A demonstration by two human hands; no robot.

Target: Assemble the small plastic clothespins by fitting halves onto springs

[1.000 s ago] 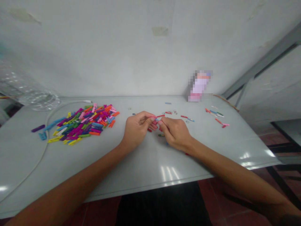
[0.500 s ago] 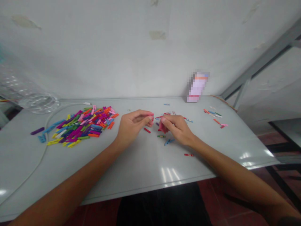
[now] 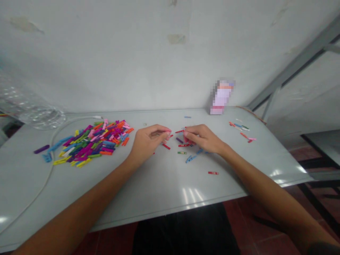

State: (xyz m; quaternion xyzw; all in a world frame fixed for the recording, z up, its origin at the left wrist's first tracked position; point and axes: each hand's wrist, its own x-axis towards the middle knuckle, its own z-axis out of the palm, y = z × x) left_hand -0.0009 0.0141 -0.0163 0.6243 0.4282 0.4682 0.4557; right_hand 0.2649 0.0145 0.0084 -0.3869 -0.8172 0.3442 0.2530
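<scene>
Both hands are over the middle of the table, a small gap between them. My left hand (image 3: 148,141) has thumb and fingers pinched together; a small red bit shows by the fingertips, too small to make out. My right hand (image 3: 203,138) is closed at the fingertips over scattered clothespin pieces, and what it pinches is hidden. Between and below the hands lie a purple piece (image 3: 179,140), a red piece (image 3: 166,146), a green piece (image 3: 182,153) and blue pieces (image 3: 190,159). Nearer the front edge is another red piece (image 3: 213,173).
A heap of colourful clothespins (image 3: 90,143) lies left, beside a white cable (image 3: 50,170). Clear plastic (image 3: 45,115) stands at the back left. A pixelated upright object (image 3: 221,97) leans on the wall; a few loose pieces (image 3: 248,137) lie right.
The hands have moved slightly apart, my left hand a little left and my right hand a little right. More red and blue pieces show between and beneath them.
</scene>
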